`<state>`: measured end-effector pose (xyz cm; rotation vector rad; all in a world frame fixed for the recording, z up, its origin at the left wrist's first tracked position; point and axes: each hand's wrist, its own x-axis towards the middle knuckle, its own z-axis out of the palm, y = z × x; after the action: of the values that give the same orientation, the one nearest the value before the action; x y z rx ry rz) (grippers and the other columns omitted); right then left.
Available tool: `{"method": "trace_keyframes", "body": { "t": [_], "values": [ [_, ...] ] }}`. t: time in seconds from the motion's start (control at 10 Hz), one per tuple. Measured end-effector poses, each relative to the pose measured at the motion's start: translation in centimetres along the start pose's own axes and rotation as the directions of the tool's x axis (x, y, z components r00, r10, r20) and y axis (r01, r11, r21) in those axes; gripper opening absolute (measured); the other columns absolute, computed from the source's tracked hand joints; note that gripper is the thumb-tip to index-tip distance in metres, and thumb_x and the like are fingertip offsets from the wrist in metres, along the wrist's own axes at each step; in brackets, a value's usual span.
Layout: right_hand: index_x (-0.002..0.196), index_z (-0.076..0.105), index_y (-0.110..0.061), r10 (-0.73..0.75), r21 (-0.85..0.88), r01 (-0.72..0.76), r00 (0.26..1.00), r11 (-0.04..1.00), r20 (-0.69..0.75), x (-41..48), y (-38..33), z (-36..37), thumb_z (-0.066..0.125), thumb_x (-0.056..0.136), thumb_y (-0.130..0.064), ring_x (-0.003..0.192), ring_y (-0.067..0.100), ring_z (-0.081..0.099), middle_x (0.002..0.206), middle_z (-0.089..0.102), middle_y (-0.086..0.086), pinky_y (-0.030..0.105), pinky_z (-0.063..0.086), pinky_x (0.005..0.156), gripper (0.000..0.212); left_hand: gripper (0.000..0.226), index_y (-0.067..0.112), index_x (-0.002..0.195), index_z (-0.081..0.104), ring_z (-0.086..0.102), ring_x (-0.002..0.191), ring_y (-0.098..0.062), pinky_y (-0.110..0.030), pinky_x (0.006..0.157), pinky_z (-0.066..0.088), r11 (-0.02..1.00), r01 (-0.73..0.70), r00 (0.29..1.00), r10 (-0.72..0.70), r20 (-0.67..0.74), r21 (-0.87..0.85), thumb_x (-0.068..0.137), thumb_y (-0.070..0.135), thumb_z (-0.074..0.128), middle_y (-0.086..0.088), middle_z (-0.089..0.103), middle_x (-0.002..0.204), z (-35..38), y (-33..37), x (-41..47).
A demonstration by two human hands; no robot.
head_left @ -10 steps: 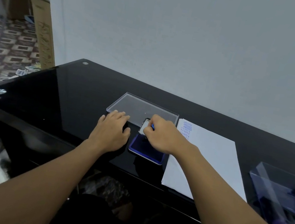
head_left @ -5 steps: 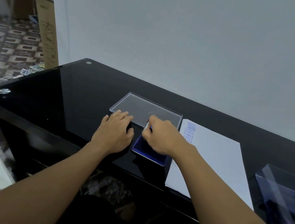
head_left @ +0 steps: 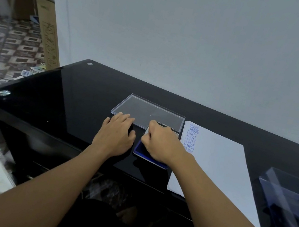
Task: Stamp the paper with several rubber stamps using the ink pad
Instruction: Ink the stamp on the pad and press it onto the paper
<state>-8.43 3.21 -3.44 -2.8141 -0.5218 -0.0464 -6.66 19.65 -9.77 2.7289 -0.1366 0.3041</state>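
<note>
— Right hand [head_left: 161, 145] curled round the stamp [head_left: 147, 130], down on the ink pad [head_left: 149, 158] near the bench's [head_left: 67, 99] front edge!
— Left hand [head_left: 116, 135] flat alongside, fingers straight; paper [head_left: 215, 164] just right of the pad.

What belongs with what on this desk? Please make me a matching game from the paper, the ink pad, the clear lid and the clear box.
Things:
1 paper
2 ink pad
3 clear lid
4 clear box

Places or marks:
a at the far right of the desk
b under the right hand, which pinches a stamp
c rows of blue stamped words
d flat, just behind the ink pad

Pairs: 1-c, 2-b, 3-d, 4-a
</note>
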Motion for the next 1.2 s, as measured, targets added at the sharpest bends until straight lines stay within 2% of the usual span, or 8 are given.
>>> {"method": "trace_keyframes", "body": {
  "t": [0.3, 0.5, 0.7, 1.1, 1.2],
  "values": [
    [0.084, 0.036, -0.018, 0.035, 0.052, -0.034, 0.999, 0.998, -0.022, 0.08, 0.0, 0.48, 0.043, 0.094, -0.029, 0.075, 0.032, 0.054, 0.079, 0.055, 0.009, 0.039, 0.042, 0.064, 0.017, 0.054, 0.019, 0.152, 0.038, 0.018, 0.152, -0.019, -0.049, 0.123, 0.018, 1.0, 0.007, 1.0, -0.007, 0.0, -0.002, 0.1, 0.035, 0.041, -0.001, 0.031, 0.161, -0.1, 0.12, -0.09],
    [0.09, 0.042, -0.016, 0.024, 0.042, -0.024, 0.999, 0.999, -0.022, 0.18, 0.03, 0.43, 0.043, 0.096, -0.029, 0.073, 0.026, 0.055, 0.079, 0.056, 0.006, 0.038, 0.042, 0.063, 0.015, 0.054, 0.019, 0.152, 0.037, 0.018, 0.152, -0.018, -0.049, 0.123, 0.019, 1.0, 0.006, 1.0, -0.006, 0.003, 0.003, 0.101, 0.035, 0.041, -0.001, 0.03, 0.162, -0.1, 0.14, -0.16],
    [0.094, 0.044, -0.015, 0.033, 0.03, -0.033, 0.999, 0.999, 0.0, 0.38, 0.0, 0.3, 0.044, 0.097, -0.03, 0.077, 0.029, 0.056, 0.087, 0.06, 0.01, 0.039, 0.045, 0.067, 0.016, 0.054, 0.019, 0.153, 0.036, 0.016, 0.153, -0.018, -0.049, 0.123, 0.017, 1.0, 0.003, 1.0, -0.003, 0.005, -0.006, 0.101, 0.035, 0.041, -0.001, 0.029, 0.162, -0.09, 0.17, -0.22],
    [0.09, 0.04, -0.018, 0.025, 0.037, -0.024, 0.999, 0.999, -0.022, 0.12, 0.24, 0.88, 0.042, 0.096, -0.033, 0.077, 0.029, 0.058, 0.085, 0.061, 0.011, 0.047, 0.053, 0.071, 0.016, 0.054, 0.018, 0.152, 0.036, 0.016, 0.152, -0.019, -0.05, 0.123, 0.018, 1.0, -0.005, 1.0, 0.005, 0.009, -0.004, 0.101, 0.034, 0.04, -0.001, 0.03, 0.162, -0.11, 0.12, -0.26],
    [0.09, 0.039, -0.017, 0.023, 0.035, -0.022, 1.0, 0.999, -0.021, 0.26, 0.26, 0.8, 0.042, 0.097, -0.032, 0.077, 0.031, 0.057, 0.086, 0.061, 0.012, 0.045, 0.051, 0.07, 0.016, 0.054, 0.019, 0.152, 0.036, 0.016, 0.152, -0.019, -0.049, 0.123, 0.018, 1.0, -0.004, 1.0, 0.004, 0.004, 0.001, 0.101, 0.034, 0.04, -0.001, 0.03, 0.162, -0.04, 0.07, -0.21]
  ]
}}
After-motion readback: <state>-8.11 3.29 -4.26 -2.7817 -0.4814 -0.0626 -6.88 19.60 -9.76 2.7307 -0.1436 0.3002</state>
